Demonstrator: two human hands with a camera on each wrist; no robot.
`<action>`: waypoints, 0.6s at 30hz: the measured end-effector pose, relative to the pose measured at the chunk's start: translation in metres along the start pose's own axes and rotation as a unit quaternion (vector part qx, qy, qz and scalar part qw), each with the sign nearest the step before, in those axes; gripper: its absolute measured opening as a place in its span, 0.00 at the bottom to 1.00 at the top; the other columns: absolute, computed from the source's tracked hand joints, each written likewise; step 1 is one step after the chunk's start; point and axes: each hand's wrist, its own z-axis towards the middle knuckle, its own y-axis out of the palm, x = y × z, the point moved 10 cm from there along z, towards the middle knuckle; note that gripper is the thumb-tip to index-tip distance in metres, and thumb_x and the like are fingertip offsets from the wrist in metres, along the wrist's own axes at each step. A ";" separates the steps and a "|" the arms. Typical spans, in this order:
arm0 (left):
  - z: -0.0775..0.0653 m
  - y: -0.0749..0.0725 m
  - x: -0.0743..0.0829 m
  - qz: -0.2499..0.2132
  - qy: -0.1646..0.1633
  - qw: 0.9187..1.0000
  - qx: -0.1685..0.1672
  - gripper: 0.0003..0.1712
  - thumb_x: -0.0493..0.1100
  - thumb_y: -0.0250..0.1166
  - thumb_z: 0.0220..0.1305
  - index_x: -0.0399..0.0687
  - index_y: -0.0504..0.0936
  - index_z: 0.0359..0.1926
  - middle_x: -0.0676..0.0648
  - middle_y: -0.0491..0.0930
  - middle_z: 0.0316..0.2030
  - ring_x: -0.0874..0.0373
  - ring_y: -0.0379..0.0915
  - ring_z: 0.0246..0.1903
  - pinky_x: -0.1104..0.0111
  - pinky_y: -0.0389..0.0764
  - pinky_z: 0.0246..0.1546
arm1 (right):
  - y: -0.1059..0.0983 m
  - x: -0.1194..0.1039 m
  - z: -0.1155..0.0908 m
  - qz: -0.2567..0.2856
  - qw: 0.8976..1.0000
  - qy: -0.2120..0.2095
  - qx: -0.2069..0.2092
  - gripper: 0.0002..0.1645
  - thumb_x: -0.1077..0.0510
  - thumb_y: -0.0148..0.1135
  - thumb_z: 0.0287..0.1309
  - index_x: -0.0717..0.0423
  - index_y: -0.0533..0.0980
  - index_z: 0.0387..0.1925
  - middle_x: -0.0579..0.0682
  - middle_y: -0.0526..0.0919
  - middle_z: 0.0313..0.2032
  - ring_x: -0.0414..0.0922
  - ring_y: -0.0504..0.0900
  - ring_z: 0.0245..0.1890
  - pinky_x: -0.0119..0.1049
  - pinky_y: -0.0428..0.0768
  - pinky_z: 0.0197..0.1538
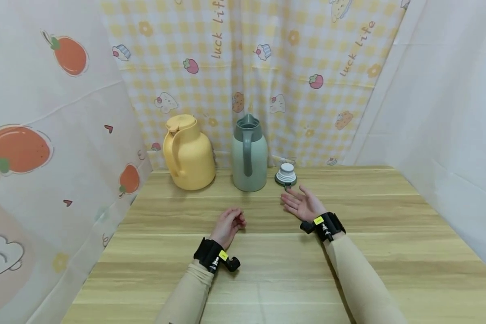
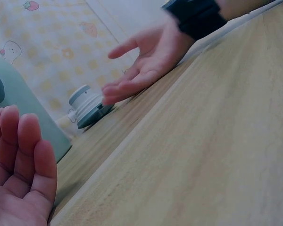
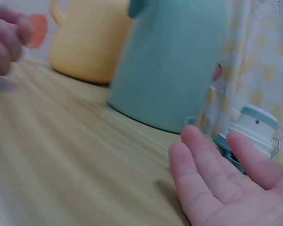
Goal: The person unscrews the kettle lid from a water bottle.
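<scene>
A green thermos jug (image 1: pixel 249 157) stands upright with its top uncovered and its handle facing me. To its right a white and green stopper lid (image 1: pixel 286 174) lies upside down on the table. My right hand (image 1: pixel 303 204) is palm up just in front of this lid, fingers spread and holding nothing; in the right wrist view the fingers partly hide the lid (image 3: pixel 254 129). My left hand (image 1: pixel 228 225) rests near the table in front of the green jug, its fingers loosely curled around nothing. The left wrist view shows those fingers (image 2: pixel 26 146) beside the jug.
A yellow thermos jug (image 1: pixel 190 157) with its lid on stands left of the green one. Behind them hangs a checked curtain (image 1: pixel 222 81), with pale cloth on both sides. The wooden table (image 1: pixel 267 279) stretches in front. Each wrist wears a black strap with a camera.
</scene>
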 end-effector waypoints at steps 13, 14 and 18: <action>0.000 -0.002 0.006 0.005 0.017 1.000 0.010 0.08 0.33 0.52 0.71 0.41 0.76 0.34 0.49 0.75 0.27 0.59 0.73 0.28 0.70 0.76 0.35 | 0.008 0.016 -0.043 0.008 0.996 -0.090 -0.010 0.18 0.62 0.40 0.75 0.59 0.77 0.39 0.52 0.82 0.41 0.45 0.80 0.47 0.38 0.72 0.58; 0.000 -0.002 0.005 0.005 0.015 1.000 0.009 0.08 0.33 0.52 0.71 0.41 0.76 0.34 0.48 0.75 0.26 0.59 0.73 0.28 0.70 0.76 0.35 | 0.007 0.016 -0.045 0.011 0.995 -0.095 -0.015 0.19 0.61 0.39 0.76 0.59 0.78 0.37 0.52 0.82 0.40 0.45 0.80 0.46 0.37 0.72 0.57; -0.002 0.004 0.001 0.007 0.010 1.000 0.004 0.09 0.33 0.52 0.71 0.43 0.76 0.33 0.49 0.75 0.26 0.59 0.74 0.28 0.70 0.76 0.35 | 0.005 0.014 -0.054 0.008 0.993 -0.113 -0.018 0.23 0.60 0.36 0.77 0.58 0.79 0.35 0.50 0.83 0.39 0.44 0.80 0.45 0.37 0.73 0.56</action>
